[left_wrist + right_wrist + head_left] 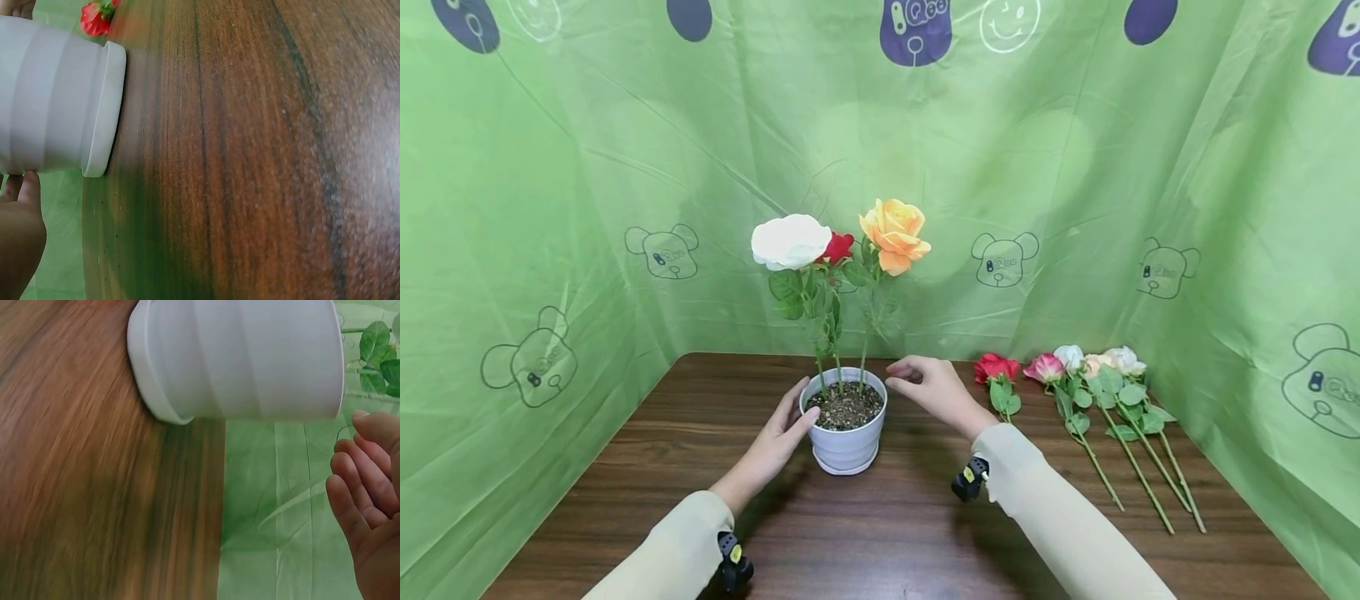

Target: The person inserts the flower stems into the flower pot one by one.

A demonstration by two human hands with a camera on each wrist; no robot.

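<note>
A white ribbed flowerpot (847,450) full of dark soil stands on its saucer on the table. Three roses rise upright from the soil: a white rose (791,242) at left, a red rose (838,248) partly hidden behind it, and an orange rose (895,236) at right. My left hand (778,437) holds the pot's left side, thumb at the rim; in the left wrist view its fingers (28,190) touch the wall. Just right of the rim is my right hand (934,387), its fingers loosely bent and holding nothing; the right wrist view shows it apart from the pot.
On the right of the wooden table (910,533) lie a red rose (996,367), a pink rose (1045,367) and several pale roses (1126,361), stems pointing toward the front. Green printed cloth (1037,167) hangs behind the table and at both sides.
</note>
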